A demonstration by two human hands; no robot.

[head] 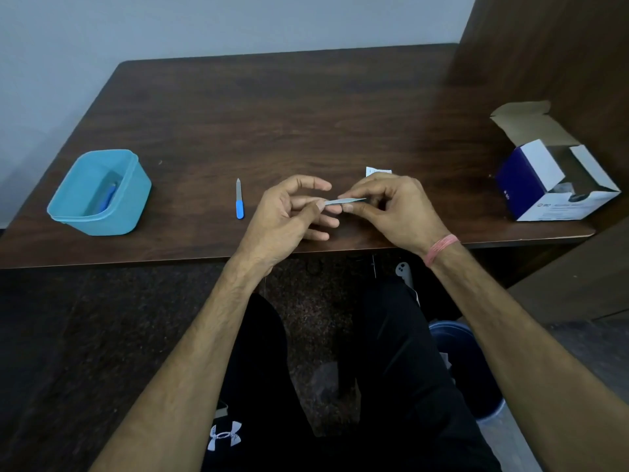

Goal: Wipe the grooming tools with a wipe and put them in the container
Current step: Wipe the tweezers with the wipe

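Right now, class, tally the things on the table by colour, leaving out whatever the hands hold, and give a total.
Blue, partly or wholly: 3: tub, nail file with blue handle, blue-and-white box
White: 1: small packet
Total: 4

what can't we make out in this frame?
- Wipe: head view shows none for sure; the right hand covers where it would be on the metal tool.
- Tool's handle end: hidden in the left hand grip.
- Item inside the blue container: blue, too small to identify.
- White packet: mostly behind the right hand.
- Box contents: dark, blurred.
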